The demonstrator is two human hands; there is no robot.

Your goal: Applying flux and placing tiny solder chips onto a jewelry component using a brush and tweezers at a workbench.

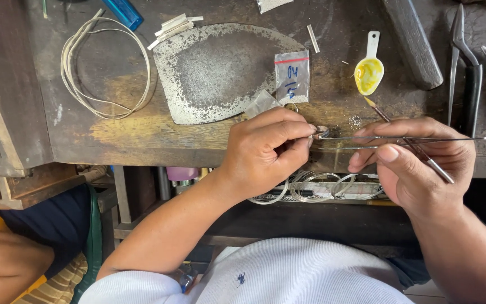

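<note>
At the frame's centre, our left hand point(265, 149) pinches a small ring point(322, 132) at the worktop point(130, 129) edge; our right hand point(417, 163) grips tweezers point(367, 138) and a brush point(417, 151).

A jeweller's workshop: scarred wooden bench point(142, 135), worn metal plate point(215, 73), pliers point(465, 62), wire coil point(105, 67), tweezers point(400, 139).

Wire coil point(105, 67), metal plate point(215, 73) — yellow spoon point(369, 70), pliers point(465, 67)

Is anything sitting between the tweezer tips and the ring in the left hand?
Nothing visible. The tweezers in the right hand run straight to the small ring pinched by the left hand, their tips right at it.
</note>
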